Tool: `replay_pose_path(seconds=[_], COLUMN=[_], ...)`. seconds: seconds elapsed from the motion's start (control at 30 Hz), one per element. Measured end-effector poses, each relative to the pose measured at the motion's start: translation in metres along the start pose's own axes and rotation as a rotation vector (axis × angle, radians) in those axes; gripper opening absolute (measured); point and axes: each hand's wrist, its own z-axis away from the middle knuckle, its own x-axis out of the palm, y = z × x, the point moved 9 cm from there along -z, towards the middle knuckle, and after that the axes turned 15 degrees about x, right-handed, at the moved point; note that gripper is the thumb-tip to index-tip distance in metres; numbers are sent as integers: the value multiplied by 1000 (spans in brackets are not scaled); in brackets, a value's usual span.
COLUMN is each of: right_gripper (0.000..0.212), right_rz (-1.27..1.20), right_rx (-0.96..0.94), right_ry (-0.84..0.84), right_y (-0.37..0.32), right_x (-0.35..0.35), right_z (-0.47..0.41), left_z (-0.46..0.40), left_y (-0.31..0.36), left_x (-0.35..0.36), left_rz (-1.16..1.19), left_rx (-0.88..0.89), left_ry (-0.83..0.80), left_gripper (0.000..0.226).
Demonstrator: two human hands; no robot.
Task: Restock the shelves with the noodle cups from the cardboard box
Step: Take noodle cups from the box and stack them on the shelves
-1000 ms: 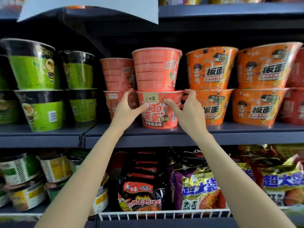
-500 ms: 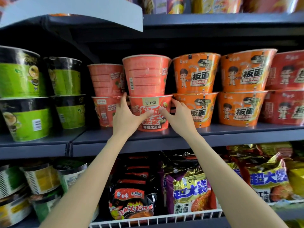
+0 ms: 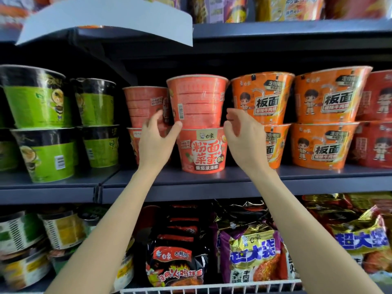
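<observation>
two red cups stacked on middle shelf [image 3: 191,183], top cup [image 3: 197,100] on bottom cup [image 3: 201,149]. left hand [image 3: 157,141] beside stack, fingers loose, thumb tip touching top cup. right hand [image 3: 241,136] near other side, fingers curled loose, holding nothing. orange cups [image 3: 263,94] just right.

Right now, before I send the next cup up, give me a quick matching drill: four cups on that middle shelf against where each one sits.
Things:
1. top pink-red cup
2. bottom pink-red cup
3. green cups
4. orange cups

Places:
A. stacked at the left end of the shelf
B. standing on the shelf board, between the two hands
C. stacked to the right of the right hand
D. on top of another cup, thumb of the left hand at its base

Pairs: 1-D, 2-B, 3-A, 4-C
</observation>
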Motion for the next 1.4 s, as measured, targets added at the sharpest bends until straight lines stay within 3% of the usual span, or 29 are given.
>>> replay_pose_path(seconds=[0.07, 0.2, 0.33, 0.47, 0.57, 0.63, 0.77, 0.9, 1.07, 1.27, 1.4], right_gripper=[41, 59, 68, 58, 50, 56, 58, 63, 62, 68, 67], right_rz=[-17, -108, -75, -124, -104, -54, -154, -105, -56, -181, -148], right_rx=[18, 185, 104, -29, 74, 162, 193, 126, 84, 188, 145], right_ry=[-118, -393, -328, -286, -153, -216, -404, -316, -244, -401, -324], right_y=[-12, -10, -16, -29, -11, 1, -1, -1, 3, 4, 3], right_x=[14, 49, 38, 19, 10, 19, 37, 36, 33, 48, 42], right_z=[-11, -19, 5, 21, -4, -17, -14, -8, -8, -7, -2], left_z=[-11, -18, -23, -31, -30, -20, -11, -20, -25, -16, -14], left_y=[13, 27, 19, 6, 1, 10, 17, -1, -3, 0, 7], left_x=[2, 18, 22, 32, 14, -1, 12, 26, 35, 26, 28], left_rz=[100, 125, 275, 254, 208, 175, 149, 280, 251, 296, 238], left_rx=[61, 77, 40, -33, -45, 29, 79, -27, -20, 41, 101], left_ry=[6, -58, -65, -196, -40, 73, -31, -157, -300, -177, -204], left_gripper=[58, 73, 70, 66, 59, 49, 46, 55, 57, 60, 64])
